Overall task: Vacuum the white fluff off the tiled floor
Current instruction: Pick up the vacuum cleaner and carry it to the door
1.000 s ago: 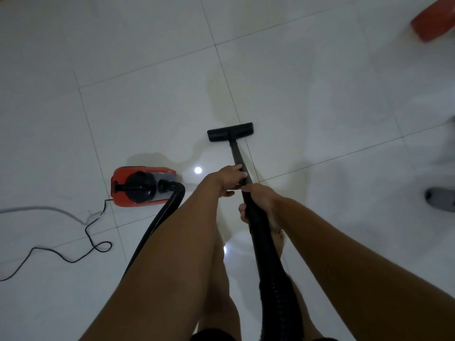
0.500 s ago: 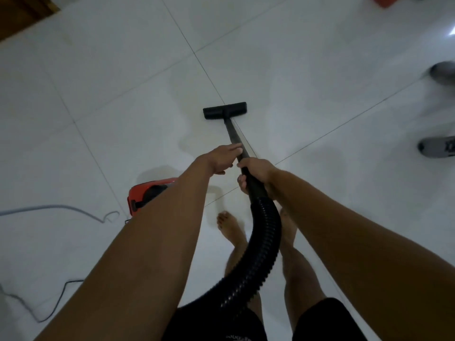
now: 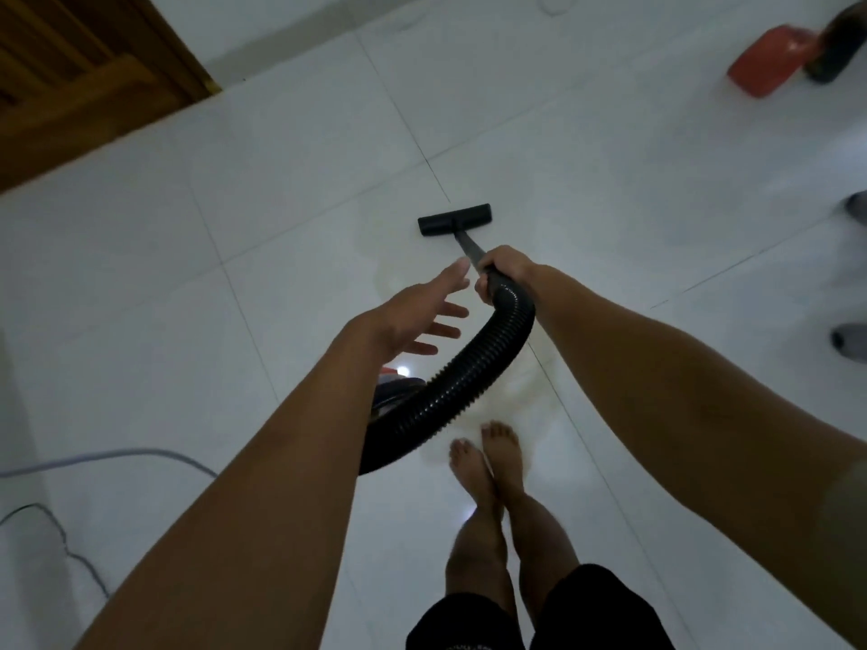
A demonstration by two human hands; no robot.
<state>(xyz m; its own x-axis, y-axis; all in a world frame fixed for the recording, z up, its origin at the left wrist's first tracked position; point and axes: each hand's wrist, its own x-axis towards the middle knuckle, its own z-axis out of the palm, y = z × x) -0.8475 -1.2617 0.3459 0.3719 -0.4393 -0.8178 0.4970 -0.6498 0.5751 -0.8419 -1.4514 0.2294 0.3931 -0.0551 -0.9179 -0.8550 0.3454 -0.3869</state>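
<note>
The right hand [image 3: 505, 273], just above the middle of the frame, curls around the black wand [image 3: 470, 250] where it meets the ribbed hose [image 3: 469, 377]. The left hand [image 3: 420, 314] hovers just beside it with fingers spread and straight, holding nothing. Both bare arms reach forward from the bottom corners.

The floor head [image 3: 454, 219] lies flat on the tiled floor [image 3: 291, 190] above centre, by a grout line. The floor is glossy white with thin dark joints and small light reflections; white fluff cannot be made out against it. The hose loops down behind the left forearm toward the partly hidden vacuum body [image 3: 399, 384].

A wooden door [image 3: 70, 68] fills the upper left. A red object [image 3: 769, 63] sits upper right, and grey shoes [image 3: 851, 342] at the right edge. Cables [image 3: 117, 457] trail at lower left. Bare feet [image 3: 485, 457] stand at lower centre.
</note>
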